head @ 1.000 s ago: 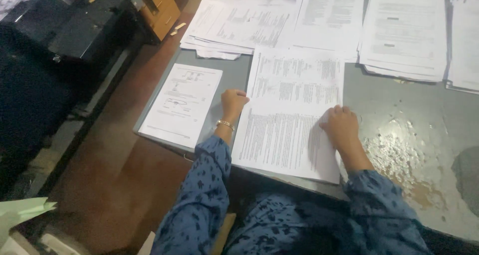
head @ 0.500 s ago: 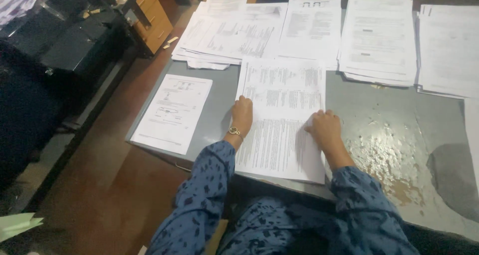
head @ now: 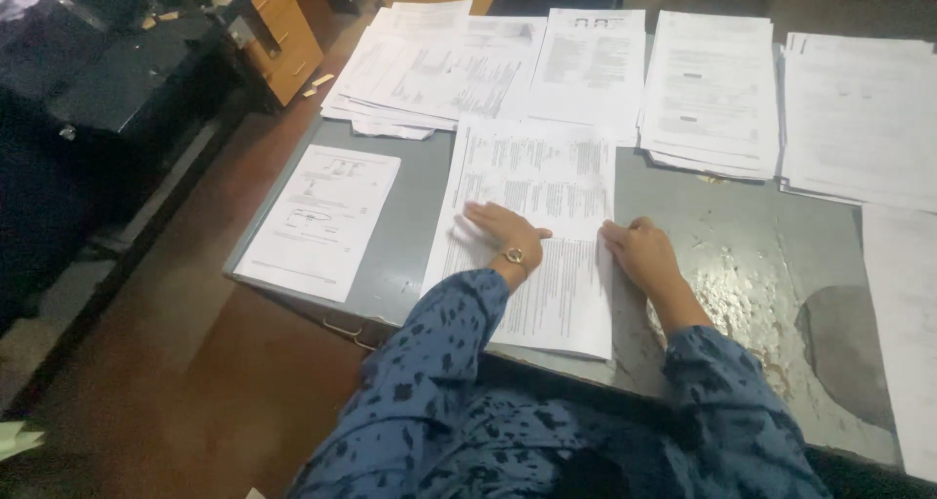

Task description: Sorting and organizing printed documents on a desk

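The left hand point(head: 500, 231) is being laid flat, fingers spread, on the left half of the printed sheet point(head: 532, 228). Half a second ago it was resting at that sheet's left edge; it is now being moved inward onto the print. The right hand point(head: 639, 253) is being kept at the sheet's right edge, fingers loosely curled, palm down; nothing is being gripped by either hand. Judged from this, the sheet is being smoothed or squared rather than lifted.

The sheet is being held directly under both hands, its near edge overhanging the grey table point(head: 420, 216) slightly. To the left of the left hand, a bare strip is being left open, then a single diagram sheet point(head: 319, 221) close to the table's left rim. Beyond the fingertips, stacks of paper point(head: 711, 94) are being crowded along the far side. To the right of the right hand, worn bare surface is being left free.
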